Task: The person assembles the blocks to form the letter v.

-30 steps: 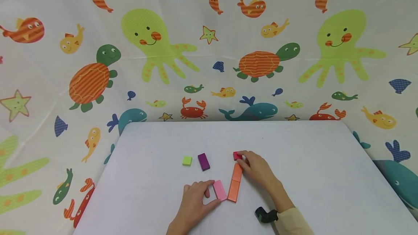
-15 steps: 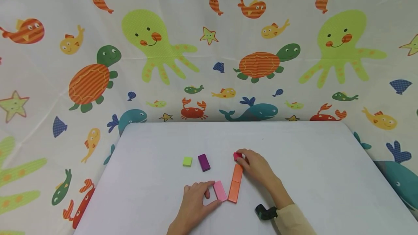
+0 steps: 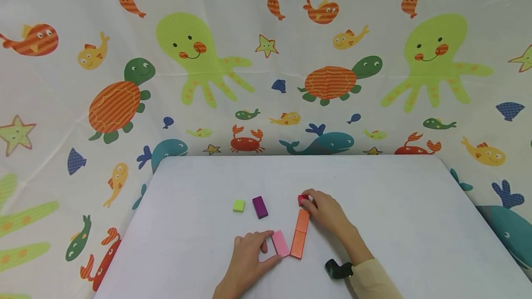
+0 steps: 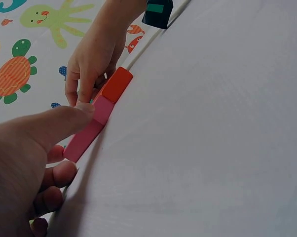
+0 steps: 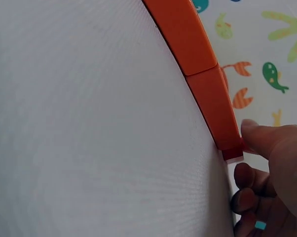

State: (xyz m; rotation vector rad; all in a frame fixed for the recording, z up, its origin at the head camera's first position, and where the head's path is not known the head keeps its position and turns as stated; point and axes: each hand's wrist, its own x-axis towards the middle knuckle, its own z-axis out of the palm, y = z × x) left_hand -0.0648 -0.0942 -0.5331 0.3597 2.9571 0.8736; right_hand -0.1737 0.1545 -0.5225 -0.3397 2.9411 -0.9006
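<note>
My left hand point(image 3: 248, 257) pinches a pink rectangular block point(image 3: 280, 243) between index fingertip and thumb, at its far and near ends. The block lies slanted on the white table, its near right corner close to an orange block point(image 3: 298, 244). Another orange block point(image 3: 303, 220) continues from that one, end to end, in a slightly tilted row. At the row's far end, my right hand point(image 3: 330, 216) pinches a small red block point(image 3: 302, 200) between thumb and index finger; a narrow gap appears before the orange. The right wrist view shows the red block point(image 5: 233, 154) partly hidden behind the orange one.
Left of the row lie a purple rectangular block point(image 3: 260, 207) and a small lime-green block point(image 3: 238, 206). A black wrist camera point(image 3: 338, 269) sits at the right sleeve. Behind the white table point(image 3: 395, 206) hangs a cloth point(image 3: 224, 36) printed with sea animals.
The right hand's fingertips have shifted slightly on the red block and cover more of it. The left hand and the other blocks hold their places.
</note>
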